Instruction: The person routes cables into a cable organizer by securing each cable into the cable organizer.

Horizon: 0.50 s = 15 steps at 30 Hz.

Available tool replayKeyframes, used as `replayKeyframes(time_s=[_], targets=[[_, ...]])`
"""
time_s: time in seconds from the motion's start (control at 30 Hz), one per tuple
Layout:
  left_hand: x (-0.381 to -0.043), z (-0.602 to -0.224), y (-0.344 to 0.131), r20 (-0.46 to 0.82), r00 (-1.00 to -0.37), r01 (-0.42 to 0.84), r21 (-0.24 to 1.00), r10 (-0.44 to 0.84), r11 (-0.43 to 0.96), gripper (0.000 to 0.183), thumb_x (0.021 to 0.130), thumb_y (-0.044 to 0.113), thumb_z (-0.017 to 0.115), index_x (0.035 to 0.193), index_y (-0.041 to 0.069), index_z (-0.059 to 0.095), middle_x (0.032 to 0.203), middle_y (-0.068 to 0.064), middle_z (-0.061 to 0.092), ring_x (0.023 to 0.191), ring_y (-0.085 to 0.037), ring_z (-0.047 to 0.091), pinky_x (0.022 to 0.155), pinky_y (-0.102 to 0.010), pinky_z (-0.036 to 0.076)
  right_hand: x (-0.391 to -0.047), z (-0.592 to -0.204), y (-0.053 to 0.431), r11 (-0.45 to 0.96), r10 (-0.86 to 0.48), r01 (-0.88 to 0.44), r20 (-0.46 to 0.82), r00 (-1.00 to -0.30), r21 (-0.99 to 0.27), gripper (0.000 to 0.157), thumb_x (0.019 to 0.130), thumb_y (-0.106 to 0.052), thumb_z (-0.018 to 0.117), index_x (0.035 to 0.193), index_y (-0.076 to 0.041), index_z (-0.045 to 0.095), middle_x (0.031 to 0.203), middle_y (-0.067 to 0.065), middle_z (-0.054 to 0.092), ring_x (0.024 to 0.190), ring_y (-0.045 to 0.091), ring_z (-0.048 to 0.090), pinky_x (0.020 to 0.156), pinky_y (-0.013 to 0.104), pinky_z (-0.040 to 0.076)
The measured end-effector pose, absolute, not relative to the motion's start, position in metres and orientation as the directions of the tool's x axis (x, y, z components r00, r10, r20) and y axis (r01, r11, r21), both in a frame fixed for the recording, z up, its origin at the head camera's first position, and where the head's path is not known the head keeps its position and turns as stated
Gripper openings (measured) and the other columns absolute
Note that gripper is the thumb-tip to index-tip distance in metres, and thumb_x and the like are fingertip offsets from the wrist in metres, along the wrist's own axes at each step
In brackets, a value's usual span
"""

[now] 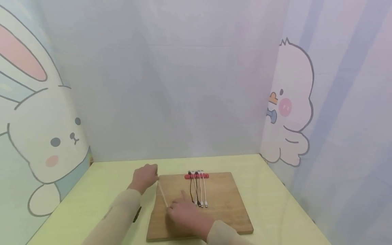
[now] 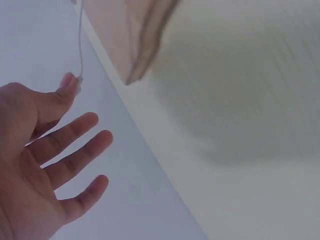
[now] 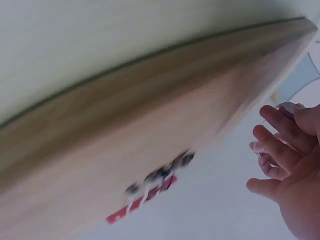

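Note:
My left hand (image 1: 145,177) is at the far left corner of the wooden board (image 1: 220,217). In the left wrist view, its thumb and index finger pinch one end of a thin white cable (image 2: 80,47), while the other fingers are spread. The cable slants towards my right hand (image 1: 187,214), which pinches its other end low over the board. Part of that end is hidden by the fingers. Along the board's far edge lies a red cable holder (image 1: 207,176). Several cables (image 1: 204,190), black and white, run from it towards me, with their plugs lying on the wood.
A pale yellow table (image 1: 269,200) bears the board. A small dark object (image 1: 137,215) lies left of the board, partly behind my left sleeve. Curtains with a printed rabbit (image 1: 46,136) and a printed chick (image 1: 294,102) surround the table.

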<state>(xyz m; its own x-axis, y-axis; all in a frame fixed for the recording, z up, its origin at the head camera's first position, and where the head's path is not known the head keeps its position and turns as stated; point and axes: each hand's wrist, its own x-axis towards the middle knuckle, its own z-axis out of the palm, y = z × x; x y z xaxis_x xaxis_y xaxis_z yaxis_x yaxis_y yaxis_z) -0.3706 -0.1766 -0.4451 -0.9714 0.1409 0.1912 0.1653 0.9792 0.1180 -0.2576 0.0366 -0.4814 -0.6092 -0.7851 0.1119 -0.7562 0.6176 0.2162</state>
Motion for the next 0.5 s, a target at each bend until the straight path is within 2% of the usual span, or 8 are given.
replayKeyframes(time_s=[0.17, 0.3, 0.4, 0.5], targets=[[-0.383, -0.429, -0.127, 0.291, -0.941, 0.224, 0.158, 0.172, 0.962, 0.021, 0.084, 0.03, 0.075, 0.082, 0.018, 0.058, 0.08, 0.005, 0.068, 0.069, -0.014, 0.06, 0.061, -0.038, 0.046, -0.259, -0.471, 0.073, 0.686, -0.724, -0.687, 0.133, -0.677, 0.238, 0.053, 0.075, -0.045, 0.074, 0.121, -0.02, 0.065, 0.113, -0.008, 0.069, 0.113, 0.014, 0.059, 0.112, 0.063, 0.029], [-0.39, -0.419, -0.087, 0.367, -0.899, 0.3, 0.123, 0.237, 0.946, 0.02, 0.085, 0.03, 0.075, 0.08, 0.02, 0.058, 0.075, 0.008, 0.066, 0.066, -0.013, 0.059, 0.064, -0.04, 0.048, -0.261, -0.465, 0.097, 0.723, -0.682, -0.624, 0.168, -0.712, 0.296, 0.04, 0.085, -0.036, 0.07, 0.122, -0.022, 0.066, 0.113, -0.007, 0.069, 0.113, 0.015, 0.059, 0.111, 0.061, 0.033], [-0.397, -0.417, -0.059, 0.376, -0.882, 0.329, 0.064, 0.283, 0.942, 0.019, 0.088, 0.031, 0.072, 0.081, 0.021, 0.057, 0.072, 0.01, 0.063, 0.064, -0.011, 0.056, 0.07, -0.042, 0.048, -0.263, -0.467, 0.112, 0.737, -0.661, -0.576, 0.2, -0.723, 0.354, 0.03, 0.09, -0.029, 0.065, 0.12, -0.023, 0.067, 0.113, -0.007, 0.068, 0.113, 0.015, 0.059, 0.109, 0.058, 0.038], [-0.403, -0.422, -0.03, 0.351, -0.885, 0.347, 0.062, 0.305, 0.936, 0.019, 0.089, 0.031, 0.071, 0.082, 0.021, 0.057, 0.073, 0.01, 0.063, 0.067, -0.013, 0.057, 0.079, -0.049, 0.047, -0.264, -0.471, 0.127, 0.764, -0.629, -0.546, 0.208, -0.749, 0.345, 0.03, 0.089, -0.029, 0.065, 0.117, -0.021, 0.068, 0.111, -0.004, 0.067, 0.109, 0.018, 0.059, 0.104, 0.054, 0.043]])
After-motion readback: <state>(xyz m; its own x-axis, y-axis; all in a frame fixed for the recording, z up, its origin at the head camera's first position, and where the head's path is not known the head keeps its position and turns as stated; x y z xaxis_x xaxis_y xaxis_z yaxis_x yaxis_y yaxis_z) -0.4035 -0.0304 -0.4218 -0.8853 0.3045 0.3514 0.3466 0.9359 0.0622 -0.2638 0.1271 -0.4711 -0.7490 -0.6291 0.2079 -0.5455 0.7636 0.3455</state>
